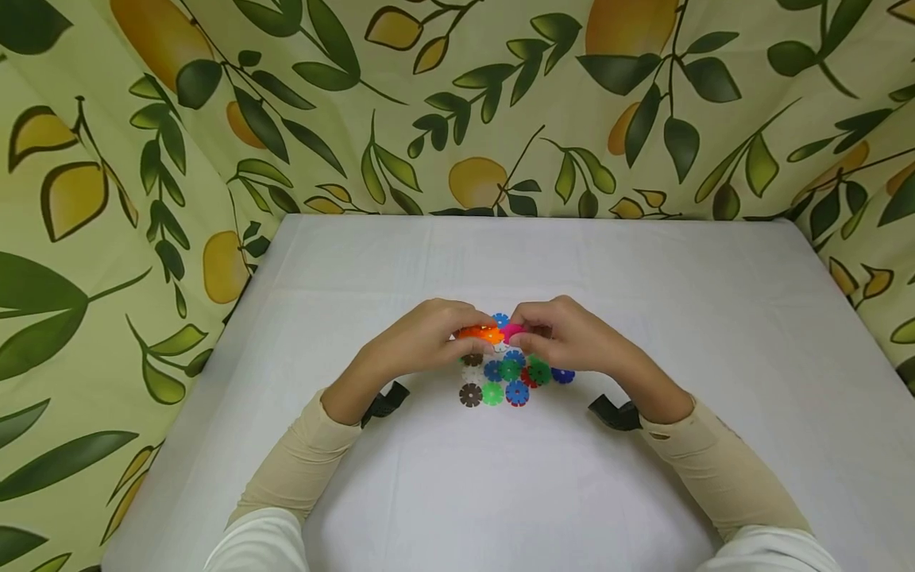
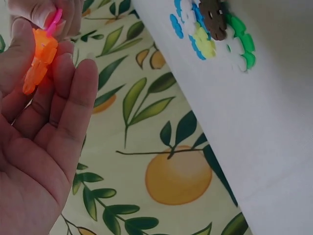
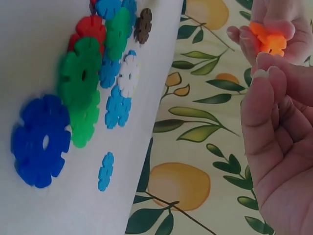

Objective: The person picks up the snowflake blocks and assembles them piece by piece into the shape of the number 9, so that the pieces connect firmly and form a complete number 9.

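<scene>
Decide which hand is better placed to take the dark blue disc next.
Probably the right hand: though holding a pink piece, it is nearer than the left hand to the dark blue disc, lying rightmost.

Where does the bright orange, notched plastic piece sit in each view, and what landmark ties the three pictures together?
Head: the bright orange, notched plastic piece is slightly below and right of centre.
Left wrist: the orange piece is at upper left.
Right wrist: the orange piece is at upper right, just above the right hand.
Shared landmark: the left hand, pinching it in all three.
</scene>
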